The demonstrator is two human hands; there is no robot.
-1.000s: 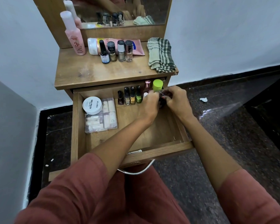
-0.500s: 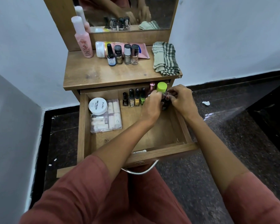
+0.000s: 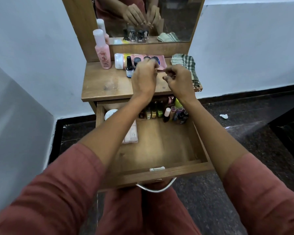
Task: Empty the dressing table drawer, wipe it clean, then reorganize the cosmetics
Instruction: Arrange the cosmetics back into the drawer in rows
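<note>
The drawer (image 3: 159, 173) is pulled wide open below the dressing table top (image 3: 107, 85). Nail polish bottles (image 3: 153, 112) are stood in a row along its back wall, with a cluster of slim tubes (image 3: 176, 112) crowded at the right end. A white jar (image 3: 109, 114) and a clear packet (image 3: 131, 134) are partly hidden under the left forearm at the drawer's left side. Both hands are raised over the table top. The left hand (image 3: 143, 77) is bent over the caps of the small bottles (image 3: 129, 67) stood in front of a pink tube (image 3: 160, 62) laid on its side; whether a bottle is grasped cannot be told. The right hand (image 3: 178, 78) is held just beside it, fingers loosely curled and nothing seen in them. A tall pink bottle (image 3: 103, 55) is stood at the back left; a checked cloth (image 3: 185, 63) is folded at the right, below the mirror (image 3: 176, 17).
</note>
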